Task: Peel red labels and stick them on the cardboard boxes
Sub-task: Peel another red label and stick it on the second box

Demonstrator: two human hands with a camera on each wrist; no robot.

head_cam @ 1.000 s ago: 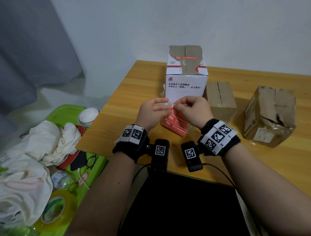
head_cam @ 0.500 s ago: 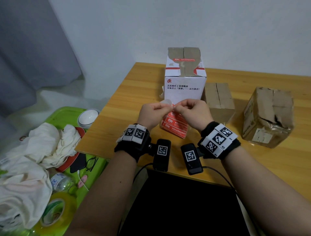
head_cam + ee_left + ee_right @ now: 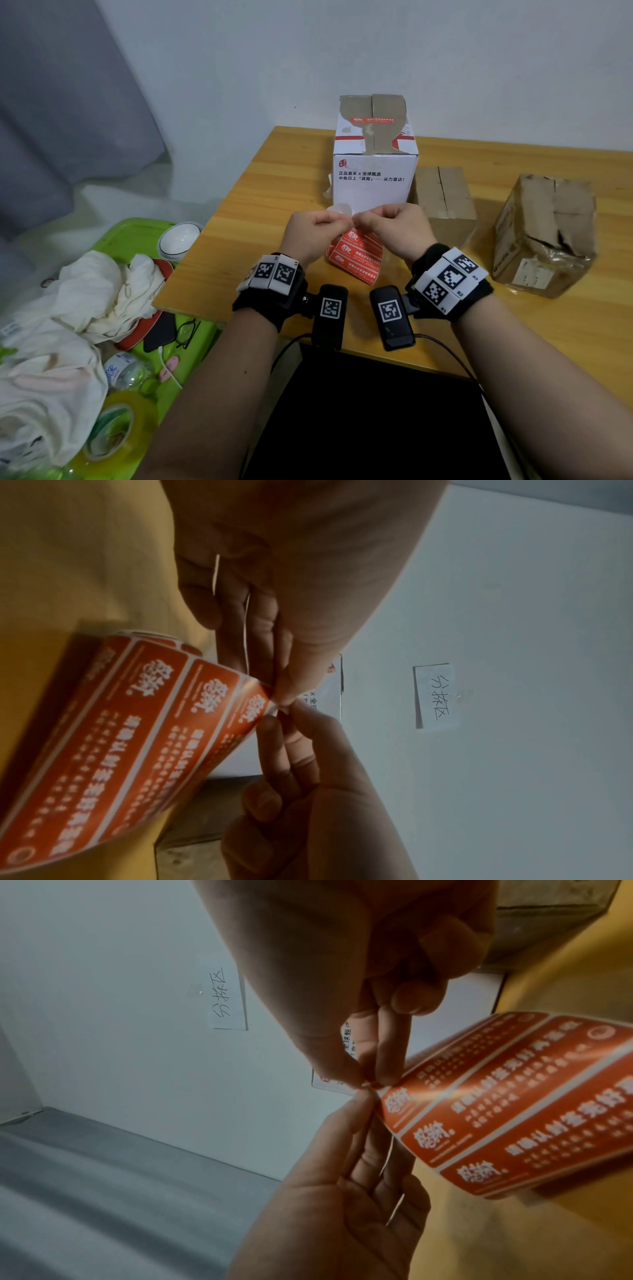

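A strip of red labels [image 3: 356, 255] on white backing hangs from both hands over the wooden table [image 3: 260, 219]. My left hand [image 3: 342, 222] pinches the strip's top corner, with white backing paper running between its fingers [image 3: 260, 631]. My right hand [image 3: 363, 219] pinches the same corner from the other side, its fingertips [image 3: 383, 1066] on the topmost red label [image 3: 394, 1102]. Just behind the hands stands a white cardboard box [image 3: 375, 178] with a red label on its top. A small brown box [image 3: 442, 198] and a dented brown box [image 3: 544, 233] sit to the right.
Left of the table, lower down, a green tray [image 3: 137, 233] holds white cloths [image 3: 102, 294], a bowl [image 3: 180, 240], glasses, a bottle and a tape roll [image 3: 113, 435]. The table's near edge runs just behind my wrists. A handwritten note [image 3: 227, 999] hangs on the wall.
My left fingers have curled in from a straighter reach, and both hands now pinch the strip's top corner closer together. The boxes have not moved.
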